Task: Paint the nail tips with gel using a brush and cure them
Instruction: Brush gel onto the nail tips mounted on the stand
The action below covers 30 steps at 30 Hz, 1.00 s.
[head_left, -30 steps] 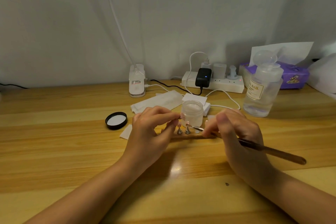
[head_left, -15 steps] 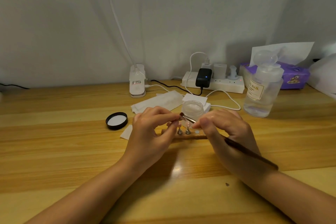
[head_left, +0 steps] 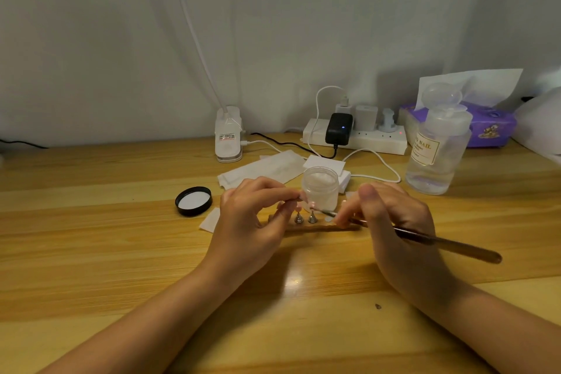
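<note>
Head view: two cone stands (head_left: 305, 217), one brush (head_left: 431, 239) pinched by right-hand fingers (head_left: 343, 218), left fingers (head_left: 285, 191) pinching something unclear.

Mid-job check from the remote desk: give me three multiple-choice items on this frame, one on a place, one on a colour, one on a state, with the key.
1. Where does the black lid lie?
A. left of the left hand
B. on the jar
C. beside the tissue box

2. What colour is the tissue box?
A. green
B. purple
C. red

3. How is the gel jar?
A. capped
B. tipped over
C. open and upright

Key: 1 A, the lid lies flat on the table, off to that hand's left. 2 B, its printed side is purple. 3 C, its mouth is bare and it stands behind the brush that the right hand holds.
</note>
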{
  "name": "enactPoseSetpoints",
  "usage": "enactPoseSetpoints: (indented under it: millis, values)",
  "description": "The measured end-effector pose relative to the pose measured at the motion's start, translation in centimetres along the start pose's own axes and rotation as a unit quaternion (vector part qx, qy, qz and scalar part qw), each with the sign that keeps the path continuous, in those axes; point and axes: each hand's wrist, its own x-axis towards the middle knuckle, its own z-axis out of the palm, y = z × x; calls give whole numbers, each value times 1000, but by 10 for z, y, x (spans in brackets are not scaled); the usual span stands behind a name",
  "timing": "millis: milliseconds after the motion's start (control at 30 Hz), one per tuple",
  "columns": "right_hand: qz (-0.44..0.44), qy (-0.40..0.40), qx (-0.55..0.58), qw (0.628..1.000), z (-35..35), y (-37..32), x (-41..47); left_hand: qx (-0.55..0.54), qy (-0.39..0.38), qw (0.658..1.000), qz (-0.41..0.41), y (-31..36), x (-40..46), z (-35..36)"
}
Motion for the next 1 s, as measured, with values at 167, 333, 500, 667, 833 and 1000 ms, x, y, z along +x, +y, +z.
enactPoseSetpoints:
  millis: [167,333,500,667,833,1000]
  values:
    - [-5,-40,-25,999,3,-1,2,0,1,1000,-6,0,0,0]
    - [2,-3,14,1000,0,-2,0,-3,-5,1000,-5,-2,-1,-1]
    - [7,-29,-12,999,3,-4,4,-1,-3,1000,-8,-1,0,0]
    - [1,-16,17,1000,1,-5,0,0,0,1000,-9,-1,0,0]
    - [34,-34,-5,999,2,-5,4,4,-1,1000,-10,-1,0,0]
    - [7,-30,12,999,2,-7,1,9,3,1000,-3,-2,0,0]
